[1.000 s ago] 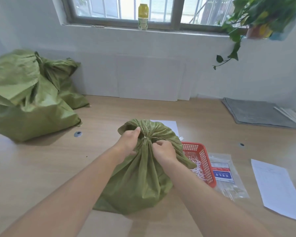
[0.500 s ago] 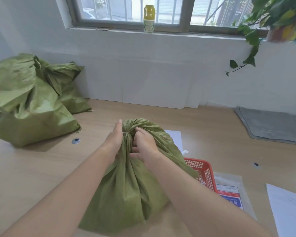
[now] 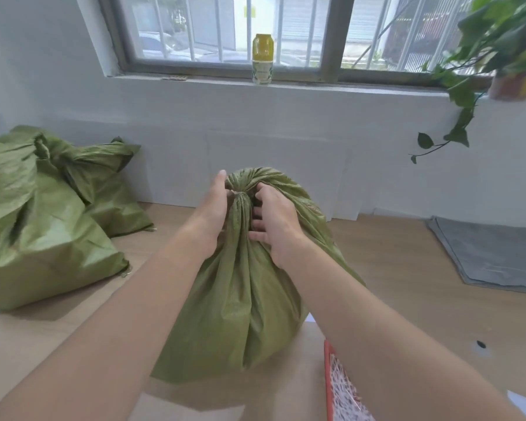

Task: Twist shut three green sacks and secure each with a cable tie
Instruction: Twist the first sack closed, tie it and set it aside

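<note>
head view: a green sack stands upright on the wooden bench, near the middle of its front half, its mouth gathered into a twisted neck with a puff of fabric above. both hands are clamped on that neck. the left hand presses against the neck's left side with the thumb pointing up beside the puff; the right hand wraps it from the right, fingers curled into the folds. the hands sit just apart, with the twisted fabric between them. whether a cable tie is around the neck cannot be told.

two more green sacks lie toward the bench's left edge: a large sack slumped at the left, and a smaller sack behind it, touching it, against the white wall.

at the front right edge, a red basket with white strips in it shows partly behind the right forearm. a grey mat lies at the far right edge. on the window sill above stands a yellow bottle, and a leafy plant hangs at the upper right.
</note>
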The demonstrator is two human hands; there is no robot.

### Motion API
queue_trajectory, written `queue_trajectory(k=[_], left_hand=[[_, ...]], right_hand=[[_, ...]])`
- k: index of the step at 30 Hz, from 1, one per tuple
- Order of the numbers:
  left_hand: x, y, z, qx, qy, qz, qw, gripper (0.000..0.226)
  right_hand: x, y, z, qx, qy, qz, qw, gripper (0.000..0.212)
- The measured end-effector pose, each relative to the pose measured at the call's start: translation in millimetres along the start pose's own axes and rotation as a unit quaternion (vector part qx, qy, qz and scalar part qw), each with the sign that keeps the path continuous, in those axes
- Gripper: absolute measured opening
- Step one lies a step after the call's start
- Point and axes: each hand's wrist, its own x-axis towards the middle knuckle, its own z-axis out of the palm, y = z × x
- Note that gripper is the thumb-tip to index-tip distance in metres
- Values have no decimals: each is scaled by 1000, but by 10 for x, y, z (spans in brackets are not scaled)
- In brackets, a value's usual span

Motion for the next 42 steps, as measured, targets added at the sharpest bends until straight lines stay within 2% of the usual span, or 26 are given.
queue_trajectory(k=[6,10,14,18,22,25,29,34,42], left_hand=[[637,238,655,-60,-74,22,995,63],[1092,284,1182,-76,-113,34,990,62],[1536,296,1757,-74,-131,34,988,63],[1926,170,2357,-100,-168,20,980,62],[2202,-29,2906,-151,-222,-9,963,62],[2388,-219,3133,-174,-249,-37,952,72],[2411,-386,3201,-145,-275,-52,949,73],[2251,-440,2966,-108,-248,-43,962,70],[1433,3,2195,-74,-196,28,977,65]], right_hand=[[733,-313,-423,10,58,-50,997,39],[1220,-372,-771,21,70,-71,995,36],[1710,-388,-1187,19,99,-84,991,42],[2113,-372,-1740,41,131,-85,987,24],[2488,-224,-2266,70,159,-92,981,27],[2618,-71,-2544,74,189,-81,976,33],[2640,63,-2672,78,200,-64,975,37],[2395,35,-2479,79,195,-44,977,45],[1477,-356,-1906,53,153,-39,986,30]])
